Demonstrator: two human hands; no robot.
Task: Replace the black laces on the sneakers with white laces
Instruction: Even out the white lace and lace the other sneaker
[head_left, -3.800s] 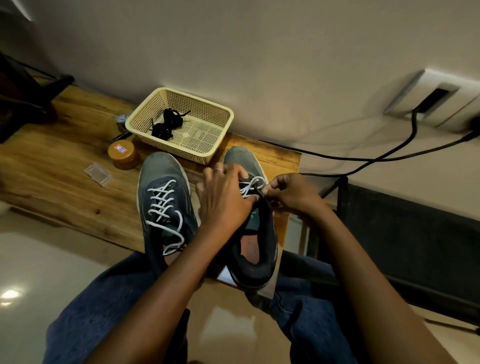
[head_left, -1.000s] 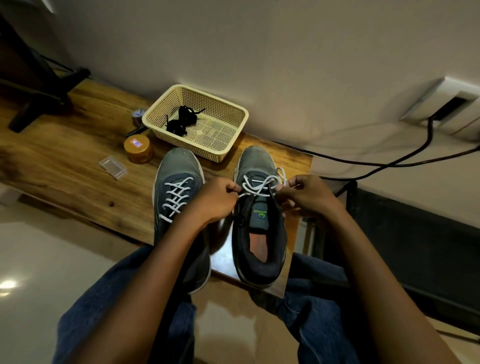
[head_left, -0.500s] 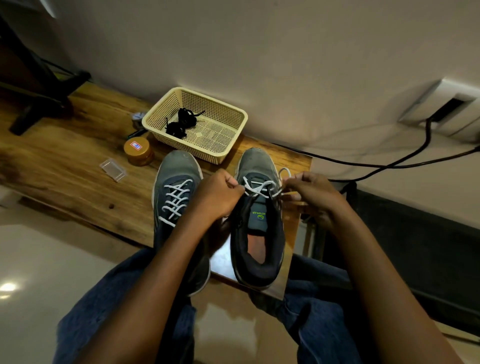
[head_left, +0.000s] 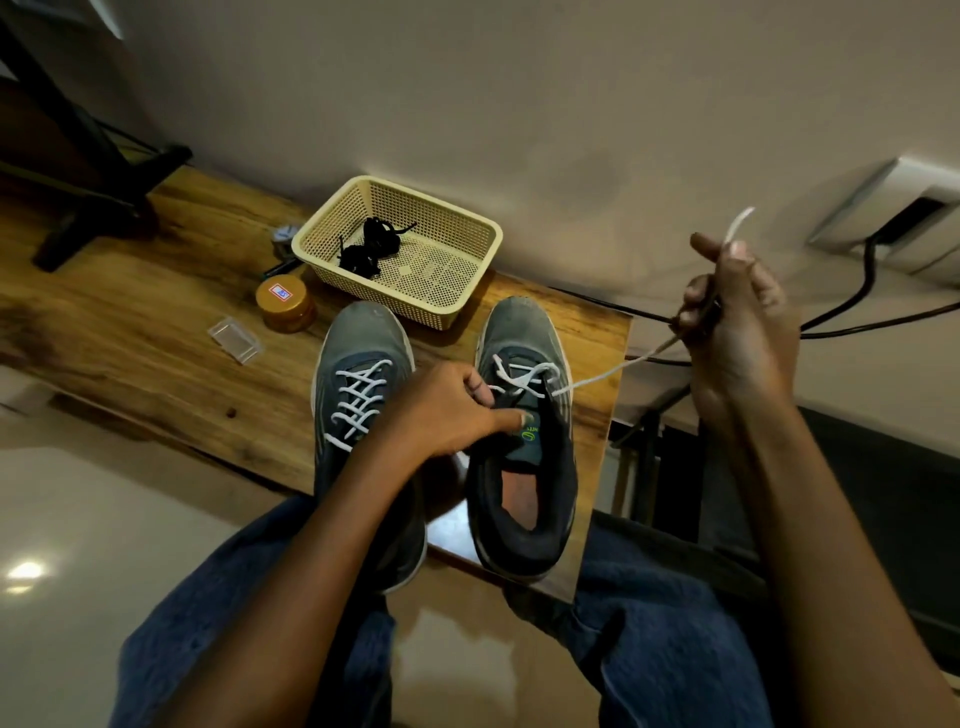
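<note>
- Grey sneaker on the right (head_left: 524, 415), toe toward the wall, standing on the wooden counter (head_left: 130, 364) near its right edge; heel at the counter's near edge.
- White lace (head_left: 597, 379) threaded only through the front eyelets of that sneaker, crossing over the tongue; one end drawn taut up and to the right, away from the shoe.
- Right hand (head_left: 737, 322) raised beyond the counter's right edge, grip clenched round the taut lace, tip of the lace poking out above the fingers.
- Left hand (head_left: 452, 410) lying between the two shoes, fingers curled at the right sneaker's left eyelet row, grip pinching the lace there, thumb pressing on the tongue.
- Grey sneaker on the left (head_left: 363, 395), just beside the other, parallel to it, already carrying a white lace criss-crossed up the front; rear half hidden by the left forearm.
- Cream plastic basket (head_left: 467, 270) behind the shoes, against the wall, just beyond the toes.
- Black laces (head_left: 371, 247) bunched in the basket's left half.
- Round amber jar with a labelled lid (head_left: 284, 304) left of the basket, near the left sneaker's toe.
- Small clear plastic case (head_left: 234, 340) lying flat on the counter, left of the jar.
- Black cables (head_left: 857, 317) running along the wall at the right, behind the raised hand.
- Blue jeans (head_left: 675, 649) at the bottom, knees below the counter's near edge.
</note>
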